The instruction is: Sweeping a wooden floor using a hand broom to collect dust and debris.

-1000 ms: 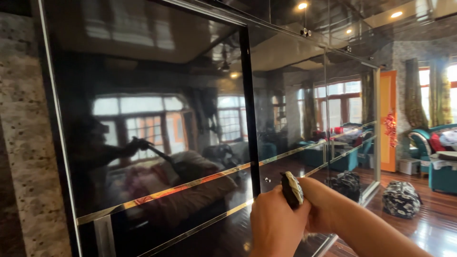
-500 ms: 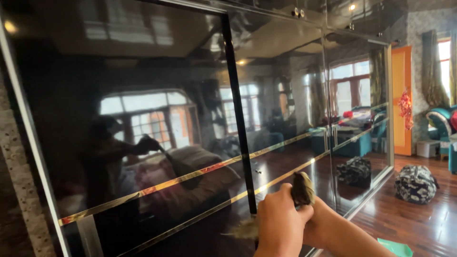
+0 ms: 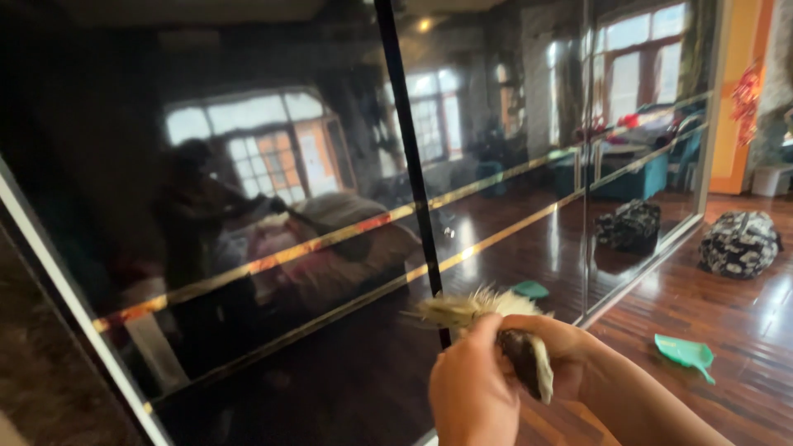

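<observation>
Both my hands hold a small hand broom [image 3: 529,357] close in front of a glossy black wardrobe door [image 3: 248,165]. My left hand [image 3: 472,390] grips it from the near side. My right hand [image 3: 574,353] wraps the dark, white-banded handle from the right. The pale straw bristles [image 3: 467,308] fan out to the left, just above my left hand, near the door's dark vertical frame [image 3: 409,165]. I cannot tell whether the bristles touch the glass.
Gold strips [image 3: 347,231] run across the mirrored doors, which reflect a person, a bed and windows. On the wooden floor at right lie a green dustpan [image 3: 686,351] and a patterned bag [image 3: 739,242]. An orange door [image 3: 739,91] stands at the far right.
The view has tipped down and closer to the door. The broom has turned in my hands, so its bristles now stick out to the left. The green dustpan has come into view.
</observation>
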